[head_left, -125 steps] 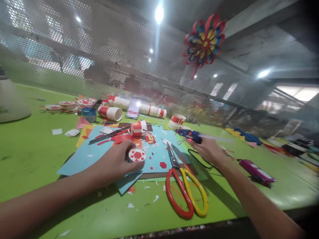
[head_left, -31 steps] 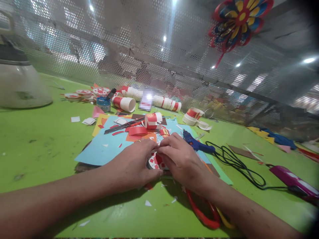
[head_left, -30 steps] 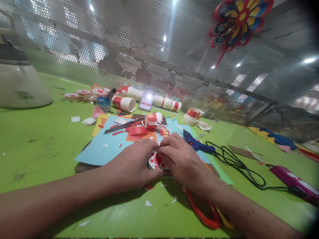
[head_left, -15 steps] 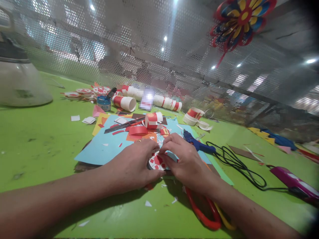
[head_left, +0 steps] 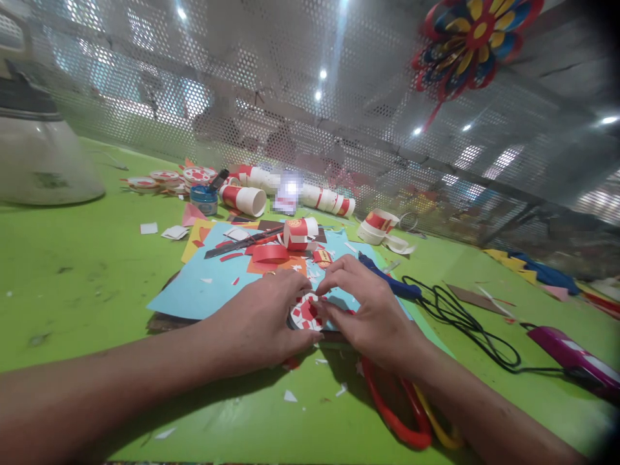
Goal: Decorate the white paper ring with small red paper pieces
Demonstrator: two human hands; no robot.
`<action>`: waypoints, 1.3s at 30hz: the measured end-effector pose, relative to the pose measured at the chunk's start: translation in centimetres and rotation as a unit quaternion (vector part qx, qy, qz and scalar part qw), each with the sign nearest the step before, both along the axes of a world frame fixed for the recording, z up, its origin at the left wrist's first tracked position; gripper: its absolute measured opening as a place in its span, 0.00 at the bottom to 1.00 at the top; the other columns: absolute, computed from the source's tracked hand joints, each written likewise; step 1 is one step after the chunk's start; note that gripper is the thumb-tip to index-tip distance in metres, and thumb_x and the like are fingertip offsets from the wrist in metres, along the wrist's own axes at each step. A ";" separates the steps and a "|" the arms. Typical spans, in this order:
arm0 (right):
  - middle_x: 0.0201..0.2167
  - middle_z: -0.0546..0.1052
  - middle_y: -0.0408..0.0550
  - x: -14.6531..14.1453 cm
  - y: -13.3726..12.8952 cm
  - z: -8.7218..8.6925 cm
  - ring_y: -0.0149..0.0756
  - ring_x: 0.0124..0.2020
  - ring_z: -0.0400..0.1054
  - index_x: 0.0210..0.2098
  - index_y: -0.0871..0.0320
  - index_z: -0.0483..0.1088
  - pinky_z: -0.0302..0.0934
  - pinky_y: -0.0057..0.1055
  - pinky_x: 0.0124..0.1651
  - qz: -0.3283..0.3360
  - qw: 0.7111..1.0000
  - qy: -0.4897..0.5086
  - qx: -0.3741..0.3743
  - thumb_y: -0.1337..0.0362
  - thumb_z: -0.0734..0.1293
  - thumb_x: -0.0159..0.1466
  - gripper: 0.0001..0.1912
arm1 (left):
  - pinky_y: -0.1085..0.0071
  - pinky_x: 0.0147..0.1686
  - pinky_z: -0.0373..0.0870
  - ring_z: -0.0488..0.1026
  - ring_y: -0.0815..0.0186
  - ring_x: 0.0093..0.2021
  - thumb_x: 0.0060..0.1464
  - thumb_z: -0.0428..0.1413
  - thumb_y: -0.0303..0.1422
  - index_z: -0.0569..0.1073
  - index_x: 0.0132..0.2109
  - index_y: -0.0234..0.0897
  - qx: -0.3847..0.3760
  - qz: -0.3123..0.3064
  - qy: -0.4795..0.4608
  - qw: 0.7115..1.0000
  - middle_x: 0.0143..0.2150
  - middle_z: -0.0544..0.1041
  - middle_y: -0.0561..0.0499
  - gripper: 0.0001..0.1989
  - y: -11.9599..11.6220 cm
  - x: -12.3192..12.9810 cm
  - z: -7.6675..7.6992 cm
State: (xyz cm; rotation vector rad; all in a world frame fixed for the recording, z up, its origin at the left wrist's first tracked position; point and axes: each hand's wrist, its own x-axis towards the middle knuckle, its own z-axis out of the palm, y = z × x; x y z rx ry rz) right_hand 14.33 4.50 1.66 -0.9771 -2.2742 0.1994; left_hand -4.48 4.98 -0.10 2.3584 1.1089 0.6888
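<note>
A round white paper disc patterned with small red pieces lies near the front of the light blue paper. My left hand curves round its left side, with fingers behind and thumb along the front edge, gripping it. At the disc's right edge is my right hand, thumb and forefinger parted, with nothing visible between them. Below my right wrist, the red-handled scissors stick out, their blades hidden. Just beyond my hands are a red paper strip and a cut red-and-white paper cup.
A blue glue gun lies right, its black cord running to a purple power strip. Behind are a blue jar, several paper cups and finished-looking discs. A large white container stands left. Paper scraps litter the green table.
My right thumb and forefinger have come apart and drawn back to the right, uncovering more of the disc. My left hand keeps its grip. The view has shifted slightly.
</note>
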 end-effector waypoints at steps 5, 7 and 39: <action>0.33 0.69 0.45 0.5 -0.1 0.4 0.36 0.37 0.64 0.31 0.57 0.69 0.60 0.35 0.40 -0.049 0.999 0.001 0.003 0.72 0.68 0.61 0.06 | 0.64 0.34 0.66 0.71 0.57 0.38 0.51 0.55 0.36 0.71 0.40 0.37 0.003 0.011 0.012 1.000 0.37 0.74 0.47 0.10 0.0 -0.1 0.0; 0.32 0.69 0.45 0.6 -0.2 0.4 0.37 0.36 0.64 0.30 0.56 0.68 0.59 0.35 0.40 -0.061 0.998 -0.005 -0.008 0.72 0.69 0.61 0.07 | 0.64 0.35 0.66 0.71 0.57 0.38 0.51 0.55 0.36 0.71 0.42 0.37 0.007 0.011 0.012 1.000 0.38 0.74 0.47 0.11 0.1 -0.1 -0.1; 0.32 0.69 0.52 -0.3 -1.1 -0.1 0.38 0.34 0.63 0.28 0.66 0.72 0.59 0.35 0.36 -0.079 0.984 -0.144 0.067 0.75 0.65 0.62 0.06 | 0.65 0.35 0.63 0.68 0.58 0.38 0.50 0.57 0.34 0.69 0.40 0.36 0.023 -0.006 0.034 0.999 0.37 0.72 0.49 0.10 0.0 -0.1 -0.6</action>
